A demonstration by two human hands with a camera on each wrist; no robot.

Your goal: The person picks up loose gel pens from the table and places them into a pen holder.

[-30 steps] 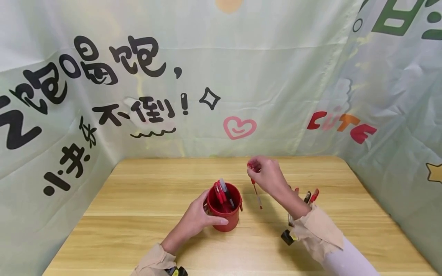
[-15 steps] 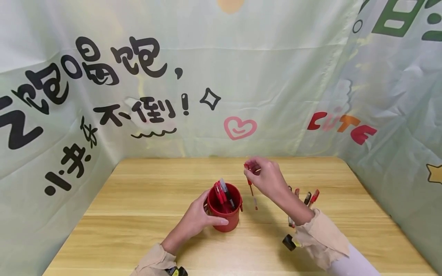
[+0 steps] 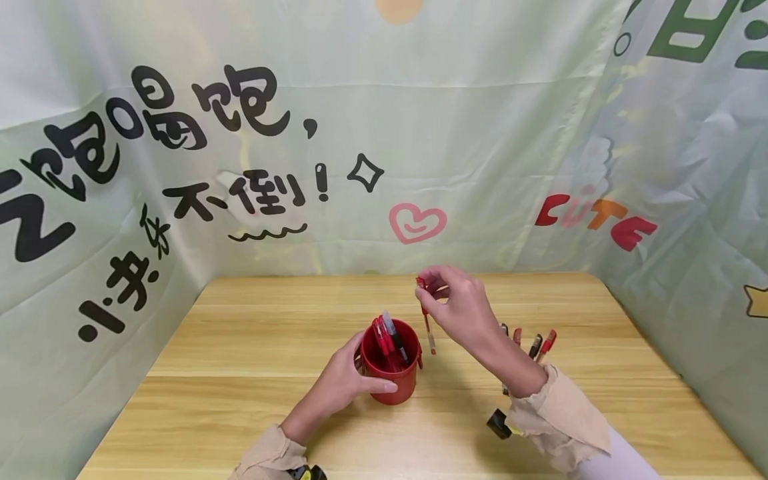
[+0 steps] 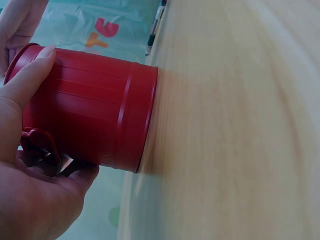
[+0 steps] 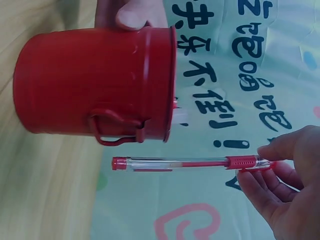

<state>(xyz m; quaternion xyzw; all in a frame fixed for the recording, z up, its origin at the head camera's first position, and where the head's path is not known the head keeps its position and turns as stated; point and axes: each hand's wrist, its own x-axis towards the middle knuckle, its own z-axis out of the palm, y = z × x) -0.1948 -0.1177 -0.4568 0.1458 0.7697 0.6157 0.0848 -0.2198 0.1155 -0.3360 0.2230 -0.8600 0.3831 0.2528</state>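
A red metal bucket [image 3: 393,387] stands upright on the table, with several red pens [image 3: 381,337] and a dark one inside. My left hand [image 3: 345,377] grips its left side near the rim, the thumb across the front, as the left wrist view also shows for the bucket wall [image 4: 90,100]. My right hand [image 3: 462,307] pinches a clear-barrelled red gel pen [image 5: 175,164] by its red grip end. The pen hangs almost upright in the air, just right of the bucket and beside its handle [image 5: 117,130], its red end cap pointing down.
Several more pens, red and black [image 3: 547,343], lie on the wooden table [image 3: 240,373] to the right, partly behind my right forearm. A printed cloth [image 3: 336,120] hangs behind the table and along its sides.
My right hand has moved left with the red gel pen, bringing it nearer the bucket and more upright. My left hand and the bucket have stayed in place.
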